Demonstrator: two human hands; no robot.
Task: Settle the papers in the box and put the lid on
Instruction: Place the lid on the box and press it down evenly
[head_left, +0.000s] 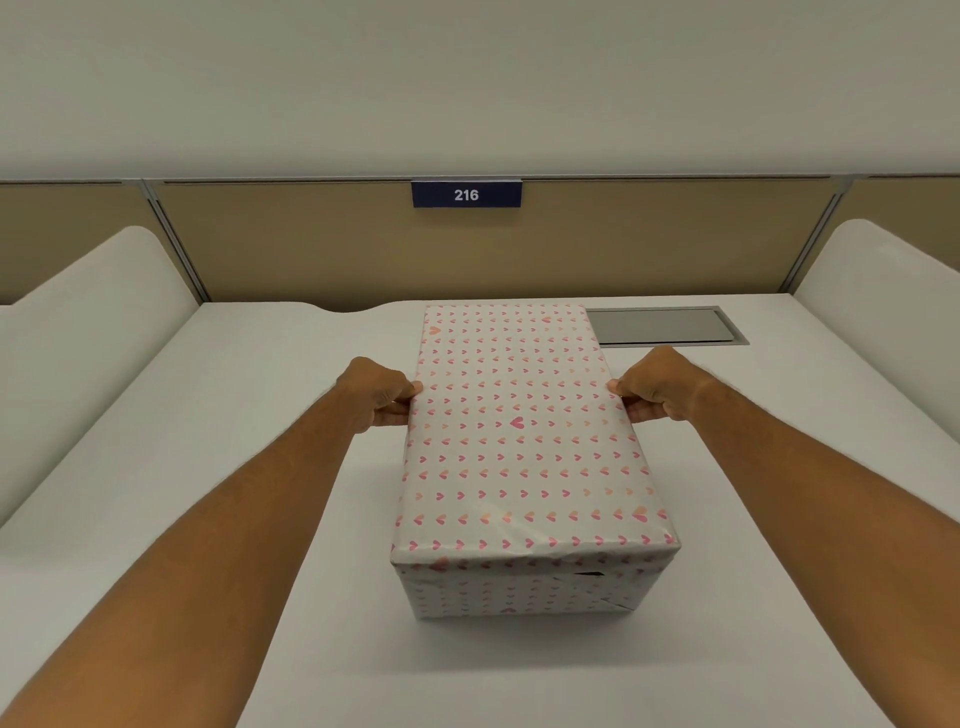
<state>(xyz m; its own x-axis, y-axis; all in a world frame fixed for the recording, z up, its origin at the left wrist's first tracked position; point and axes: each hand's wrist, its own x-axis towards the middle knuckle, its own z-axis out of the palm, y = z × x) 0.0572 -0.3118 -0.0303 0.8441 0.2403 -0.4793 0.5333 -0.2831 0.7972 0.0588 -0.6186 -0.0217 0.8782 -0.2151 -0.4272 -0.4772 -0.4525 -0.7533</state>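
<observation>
A rectangular box (524, 592) wrapped in white paper with pink hearts stands in the middle of the white desk. Its lid (519, 431), in the same paper, sits on top and covers the box fully. My left hand (376, 395) grips the lid's left edge, thumb on top and fingers curled under the rim. My right hand (657, 387) holds the lid's right edge the same way. The papers are hidden inside. A small dark gap shows under the lid's front rim at the right.
The white desk (208, 467) has raised white side panels at left (88, 338) and right (893, 312). A grey cable hatch (670, 326) lies behind the box on the right. A tan partition with a blue "216" sign (466, 194) closes the back.
</observation>
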